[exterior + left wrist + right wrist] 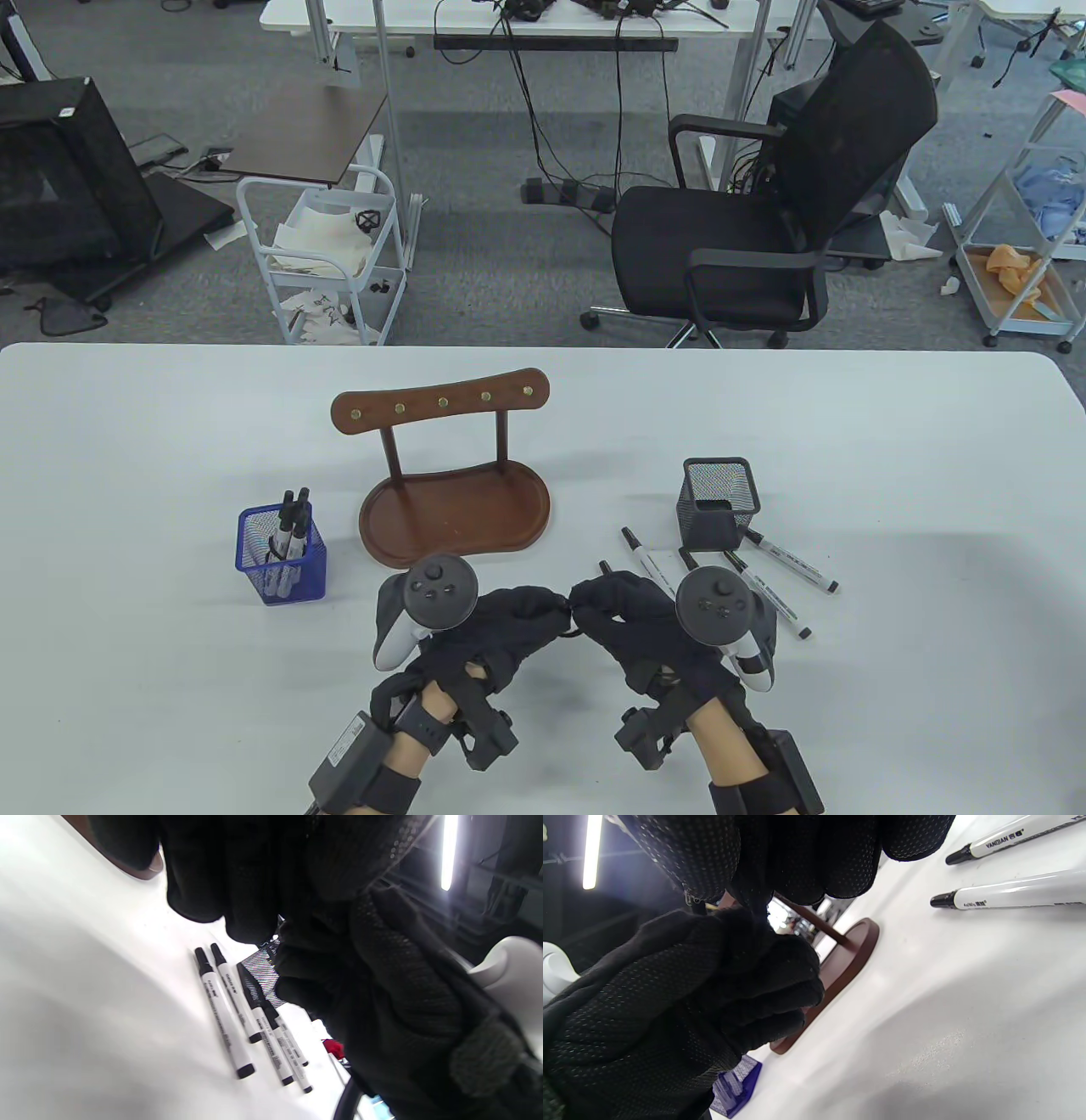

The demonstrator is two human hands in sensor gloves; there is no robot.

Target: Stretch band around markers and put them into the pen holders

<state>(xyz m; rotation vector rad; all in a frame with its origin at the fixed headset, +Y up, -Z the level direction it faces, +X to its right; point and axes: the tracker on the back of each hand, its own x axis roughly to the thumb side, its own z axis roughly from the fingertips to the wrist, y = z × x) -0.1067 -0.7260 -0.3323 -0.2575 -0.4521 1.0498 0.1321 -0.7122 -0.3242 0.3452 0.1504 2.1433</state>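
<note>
My left hand [550,606] and right hand [591,599] meet fingertip to fingertip just above the table's front middle. Both have curled fingers and pinch a thin dark band [568,629], of which only a small loop shows below the fingers. Several white markers with black caps [769,595] lie loose right of the right hand, also seen in the left wrist view as markers [225,1014]. A black mesh pen holder [719,503] stands behind them. At the left, a blue mesh pen holder [280,553] holds a bundle of markers [288,531].
A brown wooden stand [454,488] with a row of brass pegs stands right behind the hands, its base [848,955] close to the fingers. Beyond the table's far edge are a black office chair [764,221] and a white cart [327,255].
</note>
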